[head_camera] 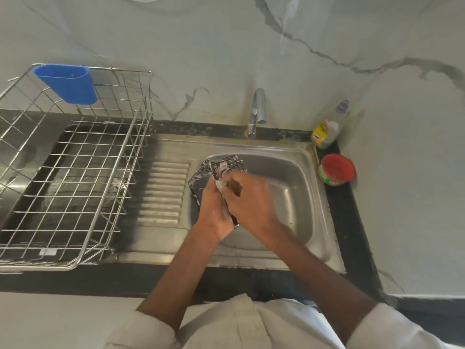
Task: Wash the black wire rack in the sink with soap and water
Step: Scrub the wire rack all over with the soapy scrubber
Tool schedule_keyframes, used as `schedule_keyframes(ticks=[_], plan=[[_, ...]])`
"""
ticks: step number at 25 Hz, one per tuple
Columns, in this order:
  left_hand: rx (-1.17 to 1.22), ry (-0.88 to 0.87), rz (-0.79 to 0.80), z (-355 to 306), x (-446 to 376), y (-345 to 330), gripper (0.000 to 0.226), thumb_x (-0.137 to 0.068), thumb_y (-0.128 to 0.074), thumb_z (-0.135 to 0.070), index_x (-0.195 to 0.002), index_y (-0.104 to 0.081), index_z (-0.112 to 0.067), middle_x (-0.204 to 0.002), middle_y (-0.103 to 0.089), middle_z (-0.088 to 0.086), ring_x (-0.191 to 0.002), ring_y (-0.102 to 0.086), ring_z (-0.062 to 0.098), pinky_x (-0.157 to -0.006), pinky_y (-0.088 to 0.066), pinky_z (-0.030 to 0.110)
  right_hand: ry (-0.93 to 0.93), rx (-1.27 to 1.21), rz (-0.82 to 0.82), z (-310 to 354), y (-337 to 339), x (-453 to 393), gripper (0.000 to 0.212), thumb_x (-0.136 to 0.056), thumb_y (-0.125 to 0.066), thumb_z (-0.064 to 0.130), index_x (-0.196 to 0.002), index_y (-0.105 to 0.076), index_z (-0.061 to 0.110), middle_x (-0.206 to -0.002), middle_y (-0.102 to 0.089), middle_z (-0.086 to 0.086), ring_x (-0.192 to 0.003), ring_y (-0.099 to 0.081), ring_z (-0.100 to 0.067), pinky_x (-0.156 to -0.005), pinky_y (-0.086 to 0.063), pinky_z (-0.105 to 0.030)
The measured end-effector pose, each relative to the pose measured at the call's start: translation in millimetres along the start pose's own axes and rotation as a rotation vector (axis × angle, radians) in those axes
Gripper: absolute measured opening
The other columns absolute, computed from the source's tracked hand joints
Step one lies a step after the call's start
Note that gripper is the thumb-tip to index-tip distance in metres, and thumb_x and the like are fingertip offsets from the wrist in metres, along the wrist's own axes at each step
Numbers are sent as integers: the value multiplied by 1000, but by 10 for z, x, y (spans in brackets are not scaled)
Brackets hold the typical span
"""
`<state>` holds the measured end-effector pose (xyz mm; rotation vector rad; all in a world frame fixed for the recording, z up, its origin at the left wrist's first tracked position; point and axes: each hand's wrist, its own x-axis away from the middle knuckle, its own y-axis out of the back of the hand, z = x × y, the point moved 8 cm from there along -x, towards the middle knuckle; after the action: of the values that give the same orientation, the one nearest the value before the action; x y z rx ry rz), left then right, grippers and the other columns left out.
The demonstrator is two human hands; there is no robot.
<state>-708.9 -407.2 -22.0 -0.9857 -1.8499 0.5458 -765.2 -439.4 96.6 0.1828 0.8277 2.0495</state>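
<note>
Over the steel sink (297, 157), both hands' grips curl round the black wire rack (201, 180), left hand (214, 210) beside right hand (249, 197)

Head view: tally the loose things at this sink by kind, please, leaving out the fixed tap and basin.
Wire racks: 2, the black wire rack in both hands over the steel sink, and the large chrome dish rack on the drainboard
Soap containers: 2, the clear dish-soap bottle and the round red-topped green tub
Blue plastic cutlery holder: 1
Total: 5

left hand (216, 212) gripping, right hand (247, 197) fingers curled
</note>
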Motion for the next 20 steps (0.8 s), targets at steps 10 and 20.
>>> schedule_keyframes(ticks=[10,20], plan=[[70,28,-91,69,-16,105,63,-109,-38,-59,-96,-82,-16,-103,-74,10,-95,-69,28,-91,-53,41,-46,126,-24,-279,165,290,20,-86,-76,7,-94,-82,24,-81,-74,13,-67,-63,0,-69,-54,-18],[-32,2,-165,-30,-188,106,101,-94,-8,-89,-146,-64,-22,-140,-71,13,-124,-70,43,-90,-62,56,-18,189,-174,-672,485,291,21,-82,-81,2,-91,-80,20,-80,-68,13,-65,-56,-4,-65,-50,-18]])
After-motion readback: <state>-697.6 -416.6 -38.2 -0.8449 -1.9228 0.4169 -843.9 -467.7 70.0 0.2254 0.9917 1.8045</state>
